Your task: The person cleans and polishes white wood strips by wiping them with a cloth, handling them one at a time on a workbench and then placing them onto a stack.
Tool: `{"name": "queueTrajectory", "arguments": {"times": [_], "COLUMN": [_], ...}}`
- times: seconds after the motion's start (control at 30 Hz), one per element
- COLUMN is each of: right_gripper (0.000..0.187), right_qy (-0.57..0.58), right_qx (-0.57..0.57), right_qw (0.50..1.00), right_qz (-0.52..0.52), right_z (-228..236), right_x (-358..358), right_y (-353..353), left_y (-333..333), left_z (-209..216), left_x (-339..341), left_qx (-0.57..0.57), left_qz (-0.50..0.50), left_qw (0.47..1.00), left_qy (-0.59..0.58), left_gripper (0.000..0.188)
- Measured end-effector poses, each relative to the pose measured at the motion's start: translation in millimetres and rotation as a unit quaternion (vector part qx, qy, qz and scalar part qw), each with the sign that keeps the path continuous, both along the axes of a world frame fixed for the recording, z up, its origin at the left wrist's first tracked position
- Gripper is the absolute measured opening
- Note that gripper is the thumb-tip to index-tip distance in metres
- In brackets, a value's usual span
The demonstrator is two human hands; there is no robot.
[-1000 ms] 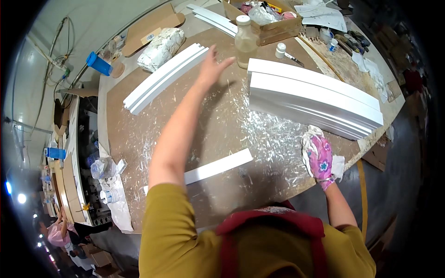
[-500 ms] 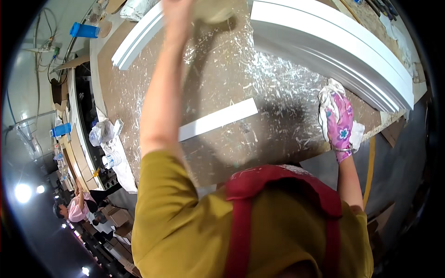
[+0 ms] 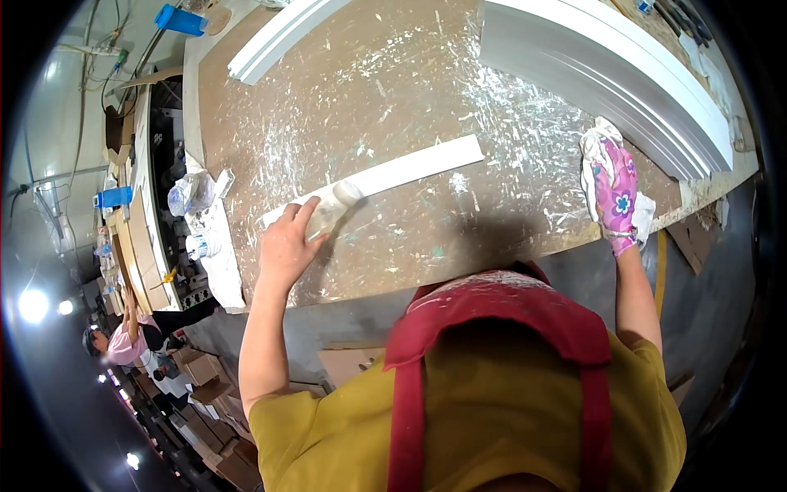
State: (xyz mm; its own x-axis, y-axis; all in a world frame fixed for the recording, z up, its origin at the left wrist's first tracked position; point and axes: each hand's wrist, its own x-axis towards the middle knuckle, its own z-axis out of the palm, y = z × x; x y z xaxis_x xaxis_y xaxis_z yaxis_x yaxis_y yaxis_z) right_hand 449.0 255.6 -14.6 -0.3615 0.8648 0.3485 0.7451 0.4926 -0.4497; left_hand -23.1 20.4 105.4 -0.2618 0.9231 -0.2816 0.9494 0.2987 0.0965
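Note:
My bare left hand (image 3: pixel 287 246) has its thumb and fingers round a small translucent bottle (image 3: pixel 329 211). The bottle lies tilted over a flat white strip (image 3: pixel 418 164) on the worktable (image 3: pixel 385 238), hiding part of it. At the right edge of the table my right hand (image 3: pixel 619 197), in a pink flowered glove, is closed on a crumpled white cloth (image 3: pixel 592 160). Just beyond that hand stands a large curved white moulding (image 3: pixel 607 74) with long grooves. Another white grooved length of moulding (image 3: pixel 283 39) lies at the far left.
Plastic wrap (image 3: pixel 190 195) and a capped bottle (image 3: pixel 198 245) sit at the table's left edge. A blue cup (image 3: pixel 180 20) stands at the far left corner. Several tools (image 3: pixel 684 20) lie at the far right. A person in pink (image 3: pixel 127 344) works farther left.
My left hand has come back from the far side of the table to the near left, bringing the bottle over the white strip. My right hand stays on the cloth.

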Motion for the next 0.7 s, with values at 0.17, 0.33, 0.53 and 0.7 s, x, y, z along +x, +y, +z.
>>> {"name": "queueTrajectory", "arguments": {"times": [0.17, 0.33, 0.53, 0.7], "right_gripper": [0.041, 0.042, 0.041, 0.042], "right_qy": [-0.001, -0.02, -0.019, -0.039], "right_qx": [0.004, 0.015, 0.003, 0.006], "right_qw": [1.0, 1.0, 0.999, 0.998], "right_qz": [-0.005, -0.019, -0.037, -0.042], "right_z": [-8, -6, -10, -11], "right_x": [6, 4, 4, 4], "right_y": [-1, -4, -4, -4], "left_y": [23, 45, 57, 68], "left_z": [-5, -7, -10, -4], "left_x": [9, 23, 30, 37], "left_qx": [0.033, 0.036, 0.021, 0.007], "left_qz": [-0.071, -0.147, -0.164, -0.161], "left_qw": [0.996, 0.986, 0.984, 0.985], "left_qy": [0.032, 0.07, 0.069, 0.055], "left_gripper": [0.059, 0.056, 0.055, 0.055]}}
